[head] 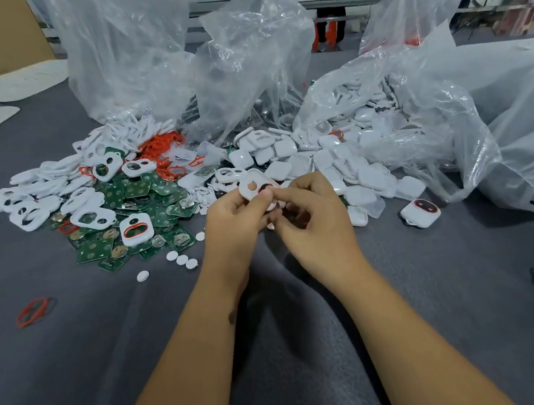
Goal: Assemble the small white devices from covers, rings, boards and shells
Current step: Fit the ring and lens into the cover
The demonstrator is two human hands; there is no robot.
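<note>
White cover (pixel 253 183) | pinched by both hands, maybe ring too | green boards (pixel 143 220) left

Grey cloth bench (pixel 75 369): heaped white covers (pixel 30 206), green boards (pixel 140 200), shells (pixel 321 159), plastic bags (pixel 508 131), stray red ring (pixel 32 312).

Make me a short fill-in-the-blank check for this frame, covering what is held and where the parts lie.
1. Both hands hold a white ____ with two holes.
2. The circuit boards piled on the table are ____ in colour.
3. A lone ring on the grey cloth is ____.
4. The white shells spill from a clear plastic ____.

Missing words: cover; green; red; bag
</note>
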